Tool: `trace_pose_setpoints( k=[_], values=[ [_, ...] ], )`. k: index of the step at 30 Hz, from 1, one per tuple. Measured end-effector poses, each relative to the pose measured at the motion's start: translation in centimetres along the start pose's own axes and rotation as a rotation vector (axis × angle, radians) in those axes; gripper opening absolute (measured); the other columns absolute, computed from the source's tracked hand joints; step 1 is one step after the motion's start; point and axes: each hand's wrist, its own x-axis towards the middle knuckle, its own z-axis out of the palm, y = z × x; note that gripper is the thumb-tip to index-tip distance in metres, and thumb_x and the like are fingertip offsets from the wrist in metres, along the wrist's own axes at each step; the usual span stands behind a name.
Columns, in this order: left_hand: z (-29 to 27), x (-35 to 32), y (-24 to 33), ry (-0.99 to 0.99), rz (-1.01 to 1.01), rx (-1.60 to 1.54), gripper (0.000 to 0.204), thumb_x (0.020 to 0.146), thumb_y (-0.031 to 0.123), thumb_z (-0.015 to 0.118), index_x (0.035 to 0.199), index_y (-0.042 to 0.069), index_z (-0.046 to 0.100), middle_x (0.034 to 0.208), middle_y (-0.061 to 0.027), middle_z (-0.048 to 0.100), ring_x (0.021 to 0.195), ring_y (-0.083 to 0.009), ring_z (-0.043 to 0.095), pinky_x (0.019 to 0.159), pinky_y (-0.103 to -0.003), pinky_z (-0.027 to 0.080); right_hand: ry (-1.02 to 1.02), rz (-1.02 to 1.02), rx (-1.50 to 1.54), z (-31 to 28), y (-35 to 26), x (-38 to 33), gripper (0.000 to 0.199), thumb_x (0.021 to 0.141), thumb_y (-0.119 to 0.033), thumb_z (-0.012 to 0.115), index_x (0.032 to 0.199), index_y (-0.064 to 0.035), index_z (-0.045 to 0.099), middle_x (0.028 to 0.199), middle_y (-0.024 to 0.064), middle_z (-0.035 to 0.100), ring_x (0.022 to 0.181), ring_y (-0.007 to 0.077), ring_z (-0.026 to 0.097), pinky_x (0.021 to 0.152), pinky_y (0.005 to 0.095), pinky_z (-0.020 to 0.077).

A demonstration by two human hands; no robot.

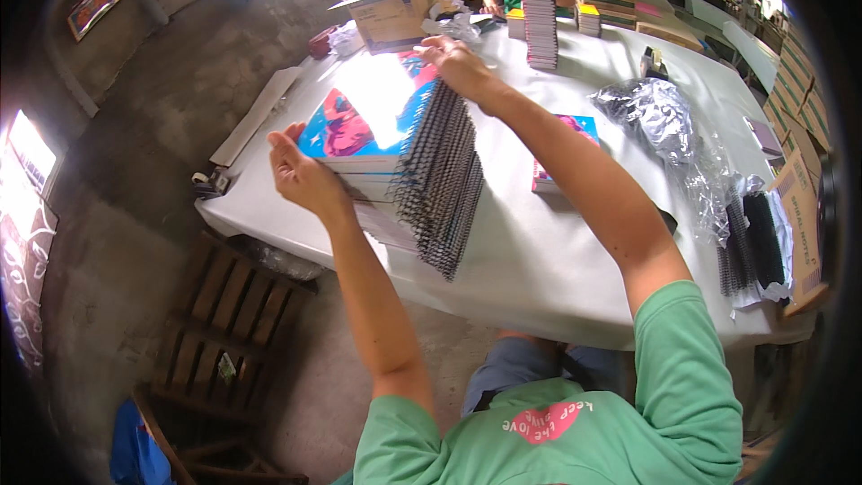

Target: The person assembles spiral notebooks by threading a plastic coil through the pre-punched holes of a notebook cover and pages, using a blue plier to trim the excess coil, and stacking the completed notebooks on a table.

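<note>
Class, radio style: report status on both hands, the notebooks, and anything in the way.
Left hand at left side of notebooks, right hand at far corner. Notebooks stacked, spirals facing right. Open box beyond, nothing visible between hands and notebooks.

Bright light comes in through the window on the left, and part of it is plain white. A big white shine hides part of the top of the stack of spiral notebooks. The clear plastic bag sparkles too. The white tablecloth is bright, but grayer on its near side. The wall and slatted wooden chair look dim. The corners are black, straight lines bend near the rim, and far things look a bit fuzzy.
</note>
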Motion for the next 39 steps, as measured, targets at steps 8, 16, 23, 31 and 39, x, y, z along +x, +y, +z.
trace_pose_setpoints(
  k=[8, 16, 23, 31, 39],
  values=[
    [-4.3, -1.0, 3.0, 0.212, 0.208, 0.125, 0.062, 0.095, 0.054, 0.019, 0.117, 0.004, 0.048, 0.121, -0.0077, 0.051, 0.114, -0.0214, 0.043, 0.095, -0.042, 0.03, 0.149, 0.02, 0.077, -5.2, 6.9, -2.6, 0.077, 0.081, -0.046, 0.06, 0.139, -0.0084, 0.026, 0.138, 0.0243, 0.03, 0.131, 0.0316, 0.028, 0.105, 0.0416, 0.0273],
    [-6.8, -14.1, 8.2, -0.108, 1.016, -0.353, 0.042, 0.096, 0.036, 0.037, 0.129, 0.012, 0.042, 0.134, -0.0099, 0.041, 0.132, -0.0256, 0.027, 0.106, -0.049, 0.027, 0.217, 0.858, -0.54, -14.3, 27.3, -11.6, 0.072, 0.061, -0.045, 0.079, 0.106, 0.0067, 0.058, 0.112, 0.0234, 0.058, 0.102, 0.0306, 0.058, 0.086, 0.0374, 0.0451],
    [-1.5, -20.8, 3.0, -0.829, 0.292, -0.107, 0.059, 0.079, 0.018, 0.066, 0.126, -0.006, 0.038, 0.123, -0.0204, 0.046, 0.109, -0.0346, 0.046, 0.093, -0.042, 0.04, 0.337, 0.788, -0.109, -20.0, 34.9, -12.6, 0.046, 0.059, -0.027, 0.086, 0.08, 0.0072, 0.063, 0.084, 0.0161, 0.066, 0.064, 0.0195, 0.061, 0.059, 0.0325, 0.0487],
    [9.8, -22.4, -17.2, -1.243, -0.49, 0.657, 0.085, 0.086, 0.066, 0.032, 0.134, -0.005, 0.032, 0.133, -0.0213, 0.042, 0.124, -0.0372, 0.036, 0.102, -0.041, 0.031, 0.25, 0.902, 0.389, -16.8, 27.9, -12.5, 0.022, 0.088, -0.015, 0.055, 0.1, 0.0037, 0.057, 0.084, 0.0153, 0.066, 0.067, 0.023, 0.066, 0.059, 0.0424, 0.0568],
    [10.8, -26.1, -16.1, -1.177, 0.121, 0.99, 0.096, 0.074, 0.074, 0.042, 0.14, 0.006, 0.028, 0.146, -0.0092, 0.025, 0.138, -0.0311, 0.009, 0.096, -0.072, 0.009, 0.353, 0.779, 0.208, -16.4, 27.3, -13.3, 0.015, 0.071, 0.0, 0.068, 0.083, 0.0077, 0.065, 0.073, 0.013, 0.065, 0.058, 0.017, 0.063, 0.051, 0.0312, 0.0503]
  ],
)
